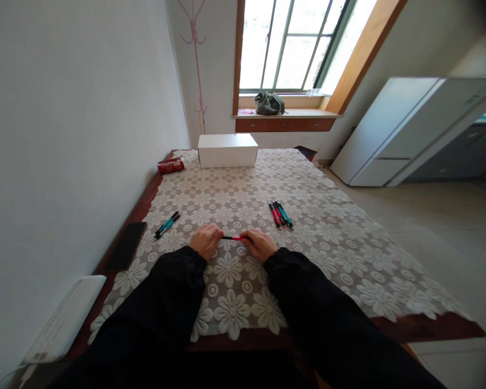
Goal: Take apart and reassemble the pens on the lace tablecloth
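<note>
Between my two hands lies a red and black pen (231, 237), level and pointing sideways, just over the lace tablecloth (229, 310). My left hand (206, 241) pinches its black end, and the fingers hide the tip. At the red end, my right hand (260, 245) closes its fingers on the pen. To the right is a group of several pens (281, 214), red and teal with black parts, lying side by side. Two teal and black pens (167, 225) rest on the cloth to the left of my left hand.
A white box (228, 151) stands at the table's far end, with a dark red packet (170, 165) left of it. Along the left edge lie a black phone-like slab (125, 246) and a white device (67, 319) with a cable. A white fridge (392, 129) stands beyond, right.
</note>
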